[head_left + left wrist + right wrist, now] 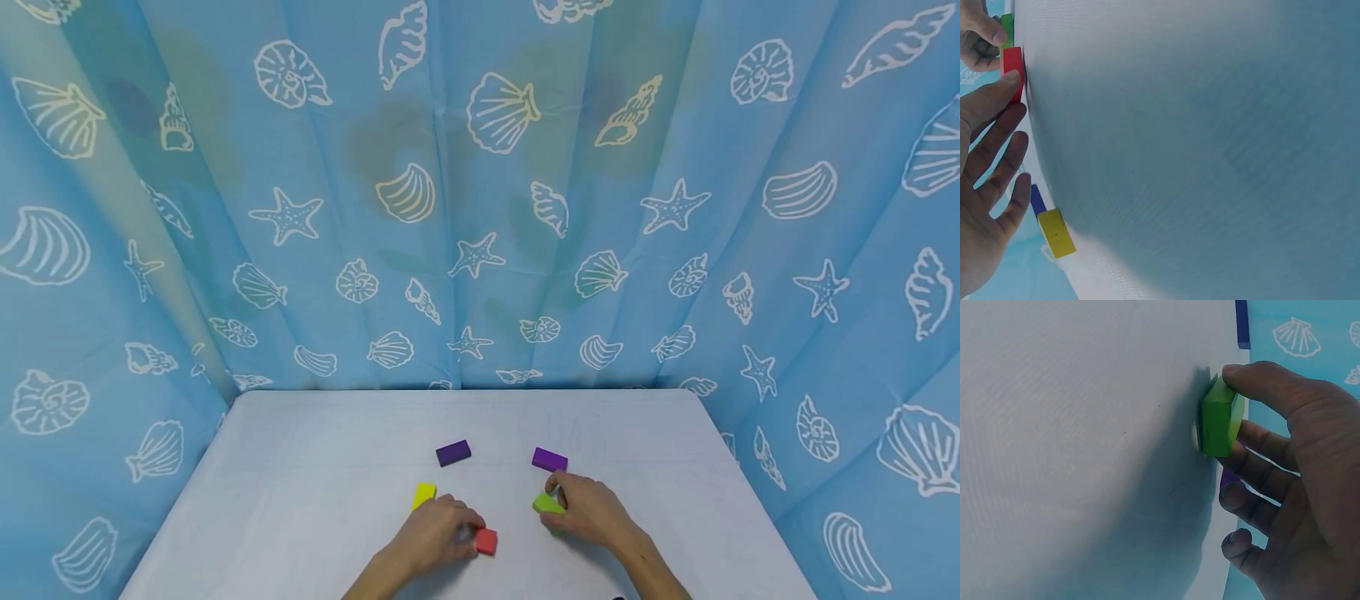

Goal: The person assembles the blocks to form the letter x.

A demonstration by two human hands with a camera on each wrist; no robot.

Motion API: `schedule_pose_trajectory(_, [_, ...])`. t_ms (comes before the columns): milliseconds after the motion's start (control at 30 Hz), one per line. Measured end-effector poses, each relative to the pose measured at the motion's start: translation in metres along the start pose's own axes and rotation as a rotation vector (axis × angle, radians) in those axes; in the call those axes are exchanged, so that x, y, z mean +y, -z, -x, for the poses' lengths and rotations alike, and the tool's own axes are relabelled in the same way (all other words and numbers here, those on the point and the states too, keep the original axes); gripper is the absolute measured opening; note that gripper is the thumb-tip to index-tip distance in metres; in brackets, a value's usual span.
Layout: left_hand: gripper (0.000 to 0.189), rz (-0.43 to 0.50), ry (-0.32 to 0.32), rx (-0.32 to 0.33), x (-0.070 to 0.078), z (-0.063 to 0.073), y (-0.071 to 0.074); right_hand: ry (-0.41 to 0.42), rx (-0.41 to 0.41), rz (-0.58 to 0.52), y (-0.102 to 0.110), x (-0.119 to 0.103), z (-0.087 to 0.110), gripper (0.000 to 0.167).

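Note:
My left hand (pixel 433 537) pinches a red block (pixel 487 542) by its left end, low in the head view. In the left wrist view the thumb lies on the red block (pixel 1014 60), and the other fingers are loosely spread. To the right, my right hand (pixel 595 510) grips a light green block (pixel 547 503) between thumb and fingers. The right wrist view shows this green block (pixel 1215 428) close to the tabletop, apparently slightly tilted; whether it touches the table I cannot tell. Just beyond the left hand is a yellow block (pixel 423 493), partly covered by that hand.
A dark purple block (pixel 453 453) lies farther back on the white table (pixel 315 467). Another, brighter purple block (pixel 550 459) lies just beyond the right hand. A blue curtain (pixel 450 317) with white shell prints surrounds the table's back and sides.

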State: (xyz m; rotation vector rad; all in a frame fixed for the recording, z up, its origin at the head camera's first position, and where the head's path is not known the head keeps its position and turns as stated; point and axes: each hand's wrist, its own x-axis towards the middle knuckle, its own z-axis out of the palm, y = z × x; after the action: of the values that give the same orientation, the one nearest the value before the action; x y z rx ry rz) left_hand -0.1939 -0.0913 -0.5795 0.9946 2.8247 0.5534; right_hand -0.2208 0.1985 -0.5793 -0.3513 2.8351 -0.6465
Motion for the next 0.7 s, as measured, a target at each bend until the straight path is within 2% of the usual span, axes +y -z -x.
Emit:
schedule_pose_trajectory(133, [0.029,0.001,0.037,-0.004,0.000,-0.002,0.001,0.007,-0.007,0.007,0.000,-0.002,-0.001,0.043])
schedule_pose_trajectory(433, [0.030,-0.044,0.048,0.049,0.002,-0.010,0.000,0.051,-0.010,0.018,0.001,-0.009,0.000,0.041])
schedule_pose_trajectory(700, [0.031,-0.027,0.090,0.011,0.003,-0.015,0.000,0.051,-0.025,-0.003,0.002,-0.016,0.002,0.041])
